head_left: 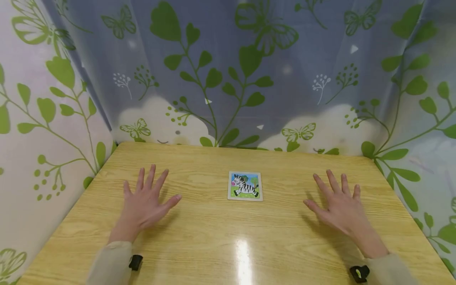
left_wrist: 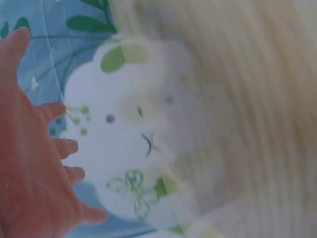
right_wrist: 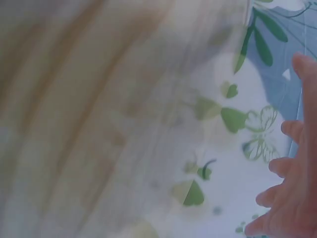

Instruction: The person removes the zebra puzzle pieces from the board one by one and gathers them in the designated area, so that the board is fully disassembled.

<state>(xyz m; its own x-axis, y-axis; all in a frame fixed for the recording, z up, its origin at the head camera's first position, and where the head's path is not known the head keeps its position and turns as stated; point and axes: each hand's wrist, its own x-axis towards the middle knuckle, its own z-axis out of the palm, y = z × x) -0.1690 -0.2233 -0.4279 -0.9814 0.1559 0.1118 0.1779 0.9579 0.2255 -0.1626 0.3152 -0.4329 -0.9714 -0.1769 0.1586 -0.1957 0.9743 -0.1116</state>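
A small square picture puzzle point(head_left: 245, 186) with a running zebra on it lies flat on the wooden table point(head_left: 199, 225), near the middle. To its left, my left hand point(head_left: 145, 202) is held with fingers spread and nothing in it. My right hand point(head_left: 338, 206) is on the other side, its fingers also spread apart and holding nothing. Both hands are well apart from the puzzle. In the left wrist view the left hand point(left_wrist: 34, 158) shows at the left edge. The right hand point(right_wrist: 292, 183) appears along the right edge of the right wrist view.
A fabric curtain point(head_left: 228, 79) with leaves and butterflies hangs along the table's back edge and continues down both sides. Dark wrist straps point(head_left: 135, 262) show at the sleeves. Glare lies on the near part of the table.
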